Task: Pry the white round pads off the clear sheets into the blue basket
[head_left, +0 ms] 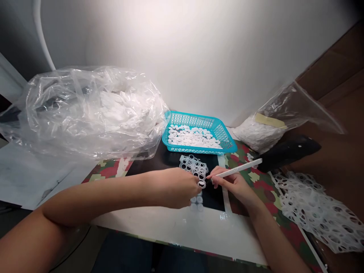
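1 pen, 1 bskt, 2 bags

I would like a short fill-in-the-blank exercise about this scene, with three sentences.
1. The white discs lie in a blue ____.
2. The left hand holds the perforated sheet; the white stick is in the ____ one.
3. The big clear bag lies to the ____ of that container.
Missing words: basket; right; left.

Small assembly workbench, bagged parts, sorting basket
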`<state>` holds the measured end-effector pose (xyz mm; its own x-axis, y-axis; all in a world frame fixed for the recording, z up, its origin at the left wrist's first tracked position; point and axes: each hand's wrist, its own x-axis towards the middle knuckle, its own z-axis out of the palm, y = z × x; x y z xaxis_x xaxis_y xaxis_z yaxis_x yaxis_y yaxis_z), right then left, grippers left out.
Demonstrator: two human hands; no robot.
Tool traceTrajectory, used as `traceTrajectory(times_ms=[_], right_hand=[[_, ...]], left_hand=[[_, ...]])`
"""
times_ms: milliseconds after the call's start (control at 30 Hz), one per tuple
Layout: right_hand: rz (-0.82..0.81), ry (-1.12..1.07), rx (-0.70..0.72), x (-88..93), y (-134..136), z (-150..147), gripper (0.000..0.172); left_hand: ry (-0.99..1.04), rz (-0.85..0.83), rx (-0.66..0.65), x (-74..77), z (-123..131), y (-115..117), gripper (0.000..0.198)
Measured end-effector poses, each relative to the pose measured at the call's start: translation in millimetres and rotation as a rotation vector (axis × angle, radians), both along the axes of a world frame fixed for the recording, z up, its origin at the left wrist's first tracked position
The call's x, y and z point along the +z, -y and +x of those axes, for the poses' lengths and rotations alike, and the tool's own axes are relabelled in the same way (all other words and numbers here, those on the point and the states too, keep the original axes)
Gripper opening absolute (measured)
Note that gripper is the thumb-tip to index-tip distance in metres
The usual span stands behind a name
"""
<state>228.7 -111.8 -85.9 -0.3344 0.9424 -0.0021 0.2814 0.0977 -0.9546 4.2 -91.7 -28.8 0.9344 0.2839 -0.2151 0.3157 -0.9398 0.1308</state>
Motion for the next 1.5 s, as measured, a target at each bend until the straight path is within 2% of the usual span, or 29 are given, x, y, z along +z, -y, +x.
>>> traceTrajectory(times_ms=[133, 300, 500, 633, 700, 800, 900, 1033, 1167, 1333, 1500], right_hand=[[-0.007, 0.059, 0.018, -2.6, 2, -3, 0.023], [-0.138, 0.218, 0.110, 2.7, 7, -4, 0.028], [-0.082, 0.334, 0.195, 13.1, 10, -4, 0.028], [-0.041, 0.342, 0.209, 13.1, 12, -3, 0.027], [-0.034, 0.333, 0.224, 12.8, 12, -3, 0.026], [-0.040, 0.326, 0.237, 12.7, 12, -1, 0.025], [-0.034, 0.317, 0.192, 10.1, 11, -2, 0.024], [-0.004, 0.263, 0.096, -2.5, 11, -8, 0.022], [0.079, 0.197, 0.062, -17.0, 10, -13, 0.019], [0.145, 0.182, 0.088, -21.0, 7, -8, 0.016], [0.157, 0.214, 0.168, -16.5, 6, -6, 0.015]], left_hand=[[-0.050, 0.056, 0.034, -11.9, -1, 10, 0.042], [-0.115, 0.024, 0.024, -5.7, -2, 14, 0.038], [-0.127, 0.026, 0.023, -1.8, -6, 17, 0.030], [-0.144, 0.070, 0.021, -3.0, -6, 19, 0.058], [-0.171, 0.091, 0.011, -4.4, -5, 20, 0.064], [-0.174, 0.123, -0.003, -9.5, -3, 24, 0.059], [-0.159, 0.211, 0.002, -19.2, -1, 30, 0.063], [-0.138, 0.338, 0.032, -37.3, 0, 39, 0.063], [-0.056, 0.389, 0.072, -52.0, -2, 43, 0.054], [-0.009, 0.365, 0.113, -55.2, -5, 41, 0.051], [0.000, 0.318, 0.080, -52.7, -9, 34, 0.051]])
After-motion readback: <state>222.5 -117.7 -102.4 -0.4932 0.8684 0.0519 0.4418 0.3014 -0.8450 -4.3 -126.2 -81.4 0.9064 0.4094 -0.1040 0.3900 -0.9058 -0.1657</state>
